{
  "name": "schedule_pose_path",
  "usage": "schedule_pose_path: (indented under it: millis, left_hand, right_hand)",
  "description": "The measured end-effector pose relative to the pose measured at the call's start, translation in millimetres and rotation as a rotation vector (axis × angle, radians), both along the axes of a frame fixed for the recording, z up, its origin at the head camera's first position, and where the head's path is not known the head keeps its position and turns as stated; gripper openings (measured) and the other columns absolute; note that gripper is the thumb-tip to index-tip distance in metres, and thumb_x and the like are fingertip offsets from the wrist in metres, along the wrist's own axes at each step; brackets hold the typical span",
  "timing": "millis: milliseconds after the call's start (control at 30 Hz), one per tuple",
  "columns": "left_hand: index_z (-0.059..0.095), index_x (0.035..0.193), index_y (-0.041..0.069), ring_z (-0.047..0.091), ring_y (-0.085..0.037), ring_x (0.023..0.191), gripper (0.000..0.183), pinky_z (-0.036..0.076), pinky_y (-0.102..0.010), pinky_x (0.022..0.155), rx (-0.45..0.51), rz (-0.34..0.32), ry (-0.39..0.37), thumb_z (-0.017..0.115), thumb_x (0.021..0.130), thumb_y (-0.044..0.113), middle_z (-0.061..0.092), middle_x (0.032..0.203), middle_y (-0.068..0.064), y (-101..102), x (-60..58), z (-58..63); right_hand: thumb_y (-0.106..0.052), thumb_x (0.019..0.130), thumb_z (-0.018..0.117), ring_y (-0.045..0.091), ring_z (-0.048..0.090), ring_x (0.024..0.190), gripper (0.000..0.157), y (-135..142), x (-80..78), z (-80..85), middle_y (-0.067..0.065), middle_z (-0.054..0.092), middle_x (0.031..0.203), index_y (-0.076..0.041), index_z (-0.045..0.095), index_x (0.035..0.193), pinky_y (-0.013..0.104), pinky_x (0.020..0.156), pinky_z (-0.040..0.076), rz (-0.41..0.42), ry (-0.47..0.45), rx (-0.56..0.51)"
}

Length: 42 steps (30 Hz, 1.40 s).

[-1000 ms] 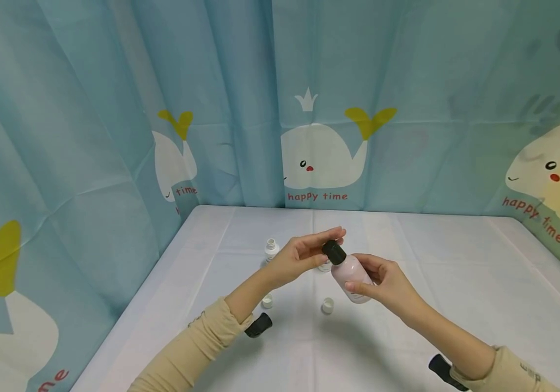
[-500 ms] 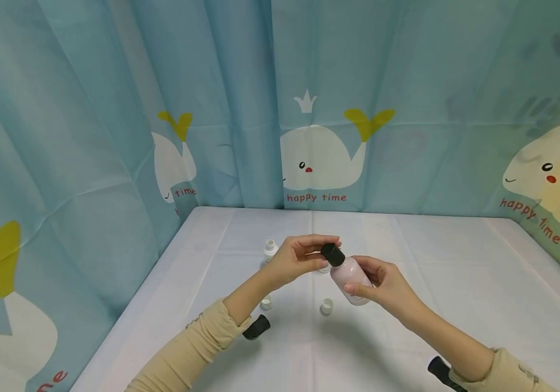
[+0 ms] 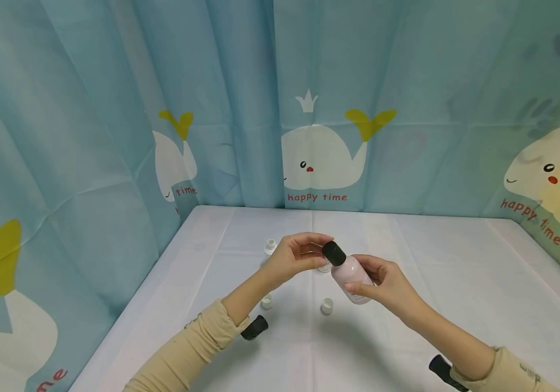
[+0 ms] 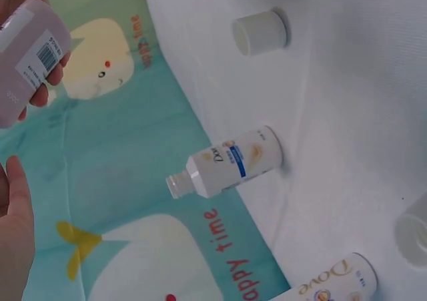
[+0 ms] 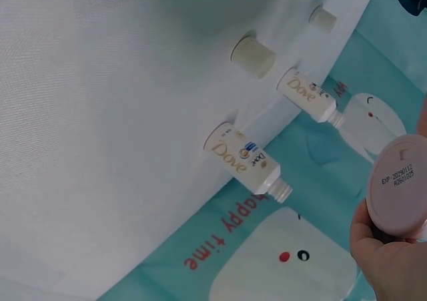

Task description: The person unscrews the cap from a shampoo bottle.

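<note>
A pale pink bottle (image 3: 351,279) with a black cap (image 3: 334,253) is held tilted above the table. My right hand (image 3: 387,286) grips its body, thumb in front and fingers behind. At the cap, my left hand (image 3: 296,258) pinches with thumb and fingertips on either side. In the right wrist view the printed base of the pink bottle (image 5: 400,186) faces the camera. Behind the left hand stand two uncapped white Dove bottles, one (image 3: 271,246) to the left and one (image 3: 326,268) mostly hidden. Both show clearly in the right wrist view.
Two white caps, one (image 3: 267,301) near the left forearm and one (image 3: 327,306) below the pink bottle, lie on the white-covered table (image 3: 432,245). Blue whale-print curtains (image 3: 241,109) enclose the back and sides. Black devices (image 3: 255,328) sit at both wrists.
The left fingertips have drawn back from beyond the cap to its near left side, along the cap's edge. The right hand and pink bottle have barely moved.
</note>
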<state>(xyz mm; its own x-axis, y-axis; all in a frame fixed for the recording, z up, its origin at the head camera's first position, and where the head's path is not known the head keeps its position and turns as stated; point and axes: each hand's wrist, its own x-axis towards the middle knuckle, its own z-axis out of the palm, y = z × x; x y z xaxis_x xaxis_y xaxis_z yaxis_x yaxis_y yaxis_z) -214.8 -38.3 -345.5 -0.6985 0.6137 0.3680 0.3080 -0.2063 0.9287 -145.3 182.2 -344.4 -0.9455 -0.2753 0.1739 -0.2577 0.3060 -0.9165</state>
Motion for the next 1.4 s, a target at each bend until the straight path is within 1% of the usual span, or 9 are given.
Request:
schedule_pose_path:
  millis: [267, 400, 500, 600, 700, 800, 900, 1133, 1400]
  left_hand:
    - [0.051, 0.117, -0.014, 0.061, -0.004, 0.093, 0.059, 0.052, -0.018, 0.080, 0.002, 0.026, -0.018, 0.075, 0.080, 0.025, 0.064, 0.101, 0.014, -0.1, 0.8, 0.6]
    - [0.049, 0.115, -0.014, 0.061, -0.005, 0.093, 0.044, 0.053, -0.020, 0.081, -0.008, 0.050, -0.038, 0.070, 0.083, 0.005, 0.063, 0.099, 0.010, 0.1, 2.9, 2.8]
    - [0.046, 0.122, -0.010, 0.060, -0.008, 0.100, 0.046, 0.053, -0.024, 0.086, -0.026, 0.058, -0.044, 0.068, 0.084, 0.001, 0.062, 0.109, -0.002, 0.2, 2.6, 5.2]
    - [0.040, 0.138, 0.003, 0.057, -0.019, 0.116, 0.057, 0.050, -0.029, 0.095, -0.044, 0.007, -0.045, 0.067, 0.087, 0.008, 0.054, 0.130, -0.015, 0.3, 0.3, 8.1]
    - [0.027, 0.149, 0.015, 0.044, -0.028, 0.133, 0.069, 0.047, -0.033, 0.099, -0.059, -0.102, -0.053, 0.063, 0.090, 0.012, 0.037, 0.148, -0.017, 1.1, -2.2, 11.1]
    - [0.021, 0.151, 0.012, 0.033, -0.030, 0.139, 0.070, 0.045, -0.034, 0.102, -0.064, -0.208, -0.030, 0.059, 0.092, 0.006, 0.028, 0.153, -0.016, 3.0, -4.8, 12.8]
    - [0.027, 0.146, 0.000, 0.037, -0.025, 0.137, 0.061, 0.044, -0.032, 0.103, -0.066, -0.252, 0.017, 0.055, 0.092, -0.001, 0.031, 0.150, -0.022, 5.0, -6.4, 14.1]
    - [0.050, 0.125, -0.013, 0.062, -0.005, 0.102, 0.040, 0.051, -0.022, 0.090, -0.056, -0.113, 0.040, 0.061, 0.086, -0.007, 0.052, 0.124, -0.035, 9.8, -3.7, 18.1]
    - [0.053, 0.107, -0.013, 0.061, -0.005, 0.087, 0.028, 0.052, -0.017, 0.079, -0.056, 0.055, 0.017, 0.065, 0.082, -0.009, 0.063, 0.100, -0.006, 16.6, 2.8, 20.9]
  right_hand:
    - [-0.012, 0.083, 0.072, 0.002, 0.061, 0.090, 0.048, -0.5, -0.6, 0.3, 0.022, 0.062, 0.115, 0.006, 0.054, 0.124, 0.022, 0.075, 0.053, -0.001, -0.011, 0.001]
    - [-0.011, 0.083, 0.071, 0.002, 0.062, 0.089, 0.048, -0.8, -1.2, -0.2, 0.023, 0.061, 0.116, 0.007, 0.054, 0.124, 0.022, 0.075, 0.054, 0.003, -0.008, -0.002]
    - [-0.011, 0.082, 0.072, 0.002, 0.062, 0.087, 0.048, -0.9, -1.8, 0.0, 0.023, 0.061, 0.115, 0.007, 0.054, 0.123, 0.022, 0.074, 0.054, -0.002, 0.002, 0.001]
    - [-0.010, 0.082, 0.072, 0.002, 0.062, 0.087, 0.048, -0.8, -2.0, 0.8, 0.023, 0.061, 0.114, 0.007, 0.054, 0.123, 0.022, 0.074, 0.054, -0.005, 0.008, 0.000]
    - [-0.010, 0.082, 0.072, 0.002, 0.062, 0.087, 0.049, -0.6, -1.8, 1.7, 0.024, 0.061, 0.115, 0.007, 0.053, 0.124, 0.022, 0.074, 0.054, -0.003, 0.003, -0.001]
    - [-0.011, 0.083, 0.071, 0.002, 0.062, 0.088, 0.050, -0.6, -1.5, 2.5, 0.024, 0.060, 0.116, 0.007, 0.052, 0.125, 0.022, 0.074, 0.054, -0.001, -0.007, -0.001]
    - [-0.011, 0.082, 0.071, 0.002, 0.062, 0.088, 0.051, -0.7, -1.4, 3.0, 0.025, 0.060, 0.117, 0.008, 0.052, 0.126, 0.022, 0.074, 0.055, -0.003, -0.017, 0.002]
    - [-0.012, 0.083, 0.071, 0.001, 0.062, 0.088, 0.052, -0.4, -0.6, 3.9, 0.025, 0.059, 0.119, 0.008, 0.051, 0.127, 0.022, 0.074, 0.054, -0.003, -0.024, 0.004]
    - [-0.012, 0.083, 0.071, 0.000, 0.061, 0.089, 0.053, 0.0, 0.5, 7.6, 0.024, 0.059, 0.119, 0.008, 0.051, 0.127, 0.021, 0.075, 0.054, -0.001, -0.003, 0.012]
